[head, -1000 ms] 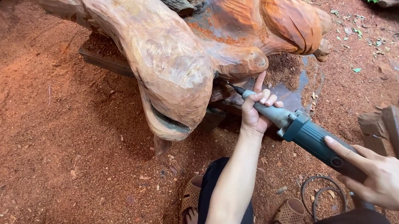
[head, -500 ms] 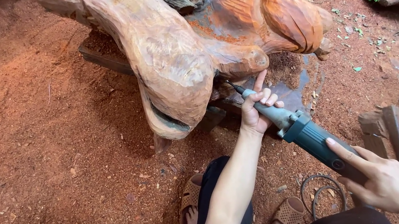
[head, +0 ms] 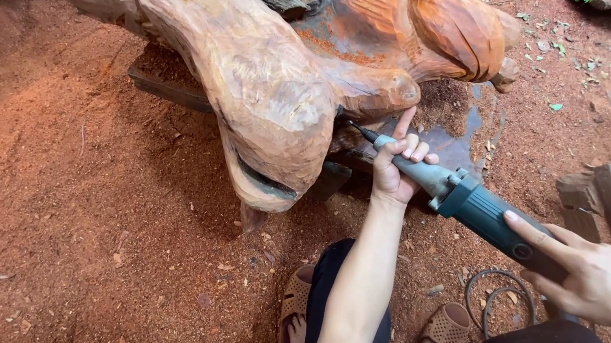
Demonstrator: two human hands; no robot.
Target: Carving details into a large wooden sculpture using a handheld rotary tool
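The big carved stump (head: 269, 81) is made of wood, orange-brown, mostly smooth, with fine grooves cut into one side. The power tool (head: 478, 211) is covered in matt blue-green plastic, and its front neck is grey metal with a dull shine. The ground (head: 78, 251) is covered with red, crumbly sawdust. The sandals (head: 297, 308) look like brown plastic with small holes. Rough, dark wooden blocks (head: 604, 201) are seen at the right.
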